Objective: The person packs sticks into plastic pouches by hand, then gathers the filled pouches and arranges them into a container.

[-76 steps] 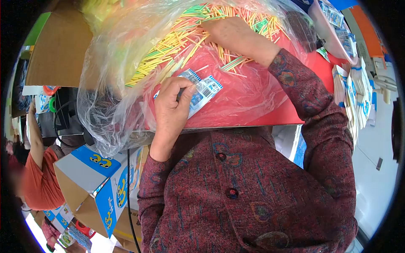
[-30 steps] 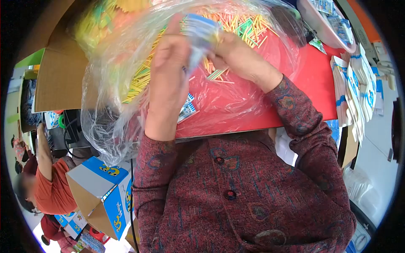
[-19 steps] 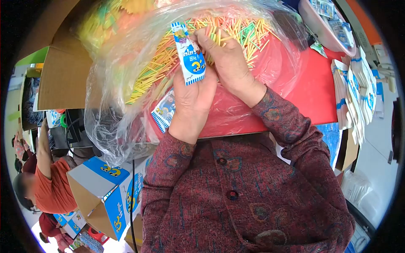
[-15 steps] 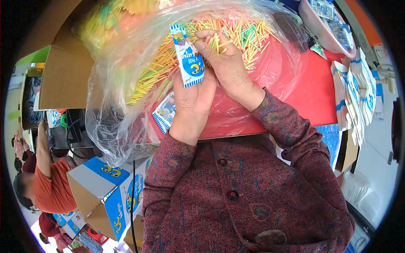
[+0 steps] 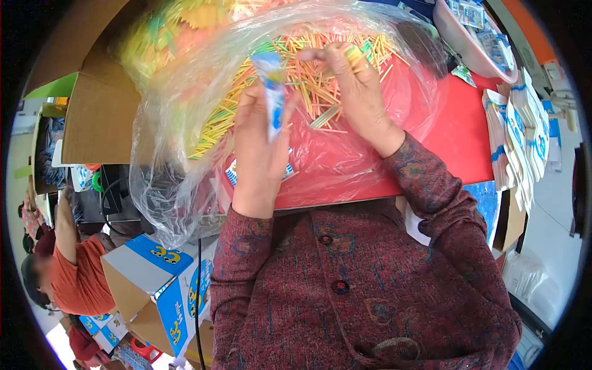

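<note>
My left hand (image 5: 256, 139) is closed on a small blue-and-white printed packet (image 5: 274, 114), which is blurred and held upright. My right hand (image 5: 365, 102) is over the right part of a heap of thin coloured sticks (image 5: 314, 74). Its curled fingers grip a few yellow sticks (image 5: 354, 55), while the index finger points left. The heap, yellow, pink, orange and green, lies on a clear plastic bag (image 5: 166, 197) spread over the red table (image 5: 456, 135). Partly hidden under my left wrist lies another blue-and-white packet (image 5: 288, 171).
A pink basin (image 5: 441, 21) with packets stands at the back right. Flat printed cartons (image 5: 518, 132) are stacked at the right edge. An open cardboard box (image 5: 95, 117) borders the left, and a printed box (image 5: 145, 265) stands below it. Another person (image 5: 80, 277) is at far left.
My hands have moved apart: the left with its packet slightly left and down, the right to the right. The packet has turned partly edge-on. The lying packet's visible part has changed.
</note>
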{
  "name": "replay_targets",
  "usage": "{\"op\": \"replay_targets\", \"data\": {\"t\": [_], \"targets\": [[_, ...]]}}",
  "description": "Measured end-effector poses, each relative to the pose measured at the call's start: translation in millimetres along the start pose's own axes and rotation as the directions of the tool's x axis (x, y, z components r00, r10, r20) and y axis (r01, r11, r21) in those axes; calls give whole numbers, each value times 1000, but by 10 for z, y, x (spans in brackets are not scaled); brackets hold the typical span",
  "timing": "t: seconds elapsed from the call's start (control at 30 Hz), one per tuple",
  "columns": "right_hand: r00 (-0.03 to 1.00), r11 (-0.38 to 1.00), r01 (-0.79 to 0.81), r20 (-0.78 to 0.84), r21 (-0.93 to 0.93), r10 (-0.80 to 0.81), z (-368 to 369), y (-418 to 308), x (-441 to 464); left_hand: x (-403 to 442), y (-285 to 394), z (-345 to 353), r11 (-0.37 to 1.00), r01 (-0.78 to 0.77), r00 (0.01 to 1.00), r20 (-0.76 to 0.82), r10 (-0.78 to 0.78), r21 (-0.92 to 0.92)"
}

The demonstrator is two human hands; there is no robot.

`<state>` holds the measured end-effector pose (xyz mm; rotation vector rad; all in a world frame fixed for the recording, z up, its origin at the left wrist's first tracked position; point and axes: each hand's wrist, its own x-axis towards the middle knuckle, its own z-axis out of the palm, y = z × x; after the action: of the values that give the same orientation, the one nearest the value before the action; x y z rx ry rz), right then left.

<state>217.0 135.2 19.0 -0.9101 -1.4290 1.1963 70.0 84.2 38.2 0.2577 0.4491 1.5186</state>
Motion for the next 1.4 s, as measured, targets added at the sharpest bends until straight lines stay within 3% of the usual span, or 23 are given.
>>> {"op": "replay_targets", "data": {"t": [0.03,0.07,0.1,0.2,0.23,0.3,0.33,0.4,0.47,0.5,0.63,0.73,0.77,0.87,1.0,1.03,1.1,1.13,1.17,1.2,1.23,1.37,1.4], "targets": [[989,942,138,-8,-306,-147,-84,134,36,9,7,-133,984,-70,996,57,61,166],[957,775,251,28,-580,-289,-157,258,48,19,14,-271,935,-148,986,125,113,324],[957,777,251,26,-578,-290,-206,310,27,17,13,-346,855,-225,969,197,148,467],[852,281,390,227,-877,-473,-318,382,1,-10,-10,-379,807,-278,959,206,197,521],[853,284,390,227,-876,-470,-328,358,-4,-31,-16,-398,782,-299,953,206,220,547],[973,806,199,13,-558,-231,-327,49,29,-46,-42,-425,748,-315,949,211,235,584],[997,950,55,-35,-307,-69,-325,-96,41,-48,-55,-431,712,-335,942,220,252,617],[996,976,53,-56,-210,-67,-255,-349,37,-60,-51,-420,675,-352,936,232,266,648],[994,998,55,-90,-11,-56,-206,-487,27,-97,-3,-366,736,-271,957,94,273,621],[994,999,53,-92,-11,-54,-248,-456,38,-121,26,-344,765,-229,962,23,271,602],[996,970,-93,-13,-223,92,-533,-176,110,-191,236,-328,860,-221,970,10,244,460],[983,750,13,144,-662,110,-557,-57,65,-234,244,-377,861,-202,976,23,216,466],[983,748,15,147,-664,111,-539,-24,47,-244,239,-397,862,-194,979,30,204,469],[965,425,172,239,-889,108,-449,71,-18,-252,168,-424,849,-177,974,-35,224,498],[953,285,156,220,-946,207,-291,146,21,-237,110,-567,799,-160,975,-32,219,579],[948,281,119,194,-952,254,-259,136,49,-274,173,-598,766,-167,973,-22,230,620],[946,355,106,204,-929,253,-284,157,70,-398,245,-413,459,-198,949,52,310,866],[952,427,115,222,-897,209,-342,193,70,-431,254,-375,535,-152,959,-8,284,831],[948,385,104,209,-917,242,-395,257,110,-407,188,-481,620,-200,954,5,301,758],[942,492,87,232,-866,243,-441,250,134,-422,188,-488,635,-222,955,33,296,740],[942,506,127,264,-853,209,-445,243,153,-467,212,-487,653,-240,957,64,281,719],[939,449,143,264,-882,219,-469,269,156,-781,353,-420,521,-393,891,174,419,757],[945,454,146,259,-879,198,-473,288,152,-907,439,-391,432,-427,866,220,450,794]]}}
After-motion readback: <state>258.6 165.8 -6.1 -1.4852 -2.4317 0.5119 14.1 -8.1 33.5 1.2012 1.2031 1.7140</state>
